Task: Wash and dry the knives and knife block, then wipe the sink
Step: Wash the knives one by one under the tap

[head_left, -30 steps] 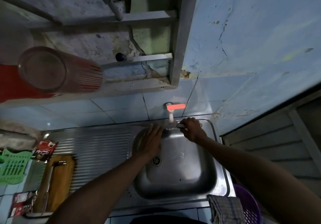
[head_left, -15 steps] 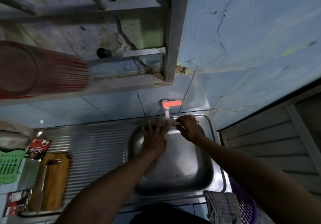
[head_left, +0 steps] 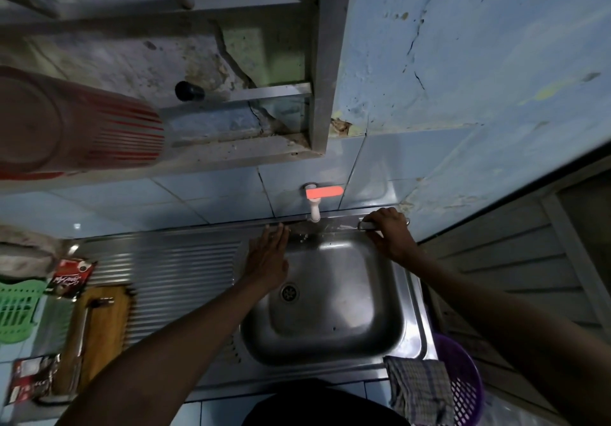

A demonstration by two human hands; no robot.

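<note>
A knife (head_left: 330, 227) lies along the back rim of the steel sink (head_left: 334, 320), its blade passing under the white tap (head_left: 314, 209) with the orange lever. My right hand (head_left: 388, 235) grips its metal handle at the back right corner. My left hand (head_left: 267, 258) is flat with straight fingers, the fingertips touching the blade's left end. A wooden knife block (head_left: 99, 329) lies on its side at the left end of the drainboard, with a metal-handled knife (head_left: 81, 333) on it. A checked cloth (head_left: 420, 389) hangs at the sink's front right corner.
The ribbed drainboard (head_left: 178, 280) stretches left of the basin. A green plastic basket (head_left: 16, 306) and red sachets (head_left: 71, 277) sit at the far left. A purple basket (head_left: 463, 386) stands low on the right. A shelf with a red-striped cup (head_left: 79, 124) overhangs the counter.
My right hand slid right along the back rim with the knife handle. My left hand shifted left and back, its fingers now straight at the blade's end.
</note>
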